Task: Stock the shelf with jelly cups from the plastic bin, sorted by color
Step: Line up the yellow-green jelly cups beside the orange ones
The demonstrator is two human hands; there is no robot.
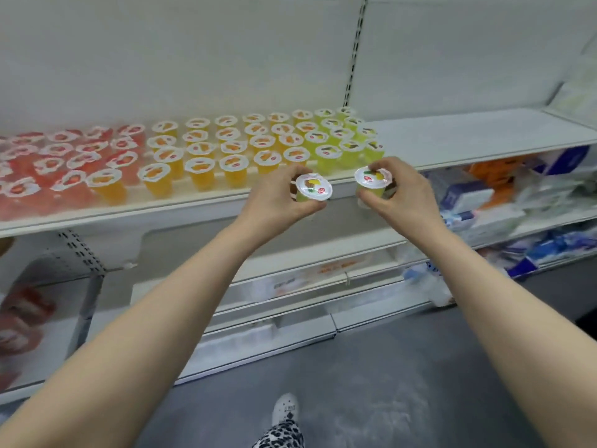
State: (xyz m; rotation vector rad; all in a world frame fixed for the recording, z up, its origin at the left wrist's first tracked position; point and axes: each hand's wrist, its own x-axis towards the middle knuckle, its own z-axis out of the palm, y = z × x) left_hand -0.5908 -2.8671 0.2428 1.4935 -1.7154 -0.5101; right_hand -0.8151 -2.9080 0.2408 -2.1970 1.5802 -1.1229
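Both hands are loaded and held just short of the shelf's front edge, above the grey floor [387, 367]. Left hand [277, 198] is curled round the left cup [314, 188], pale green, with the lid tipped toward the camera. Right hand [403, 195] is clamped on the right cup [372, 181], also green, thumb and fingers on rim and wall, lid tilted as well. The cups are side by side, near but not touching. The plastic bin isn't in view. The shelf [468, 137] reads from its left end: red block [64, 160], orange block [226, 147] in the middle, then the green block [342, 140], with bare white shelf to the right of it. My read is that both cups go with the green. Free space looks to be at that block's front and on its right flank. Suggest levelling each cup upright before lowering, then placing one hand at a time. Put the right cup on the right flank first, so the left hand doesn't have to cross over it. Land each base flat just beside a neighbour, not on its lid flange. The flanges sit close together, so a nudge could tip a row. Don't leave a base overhanging the front edge, and let go only once it's seated. The green rows toward the back edge look full, so leave them alone.
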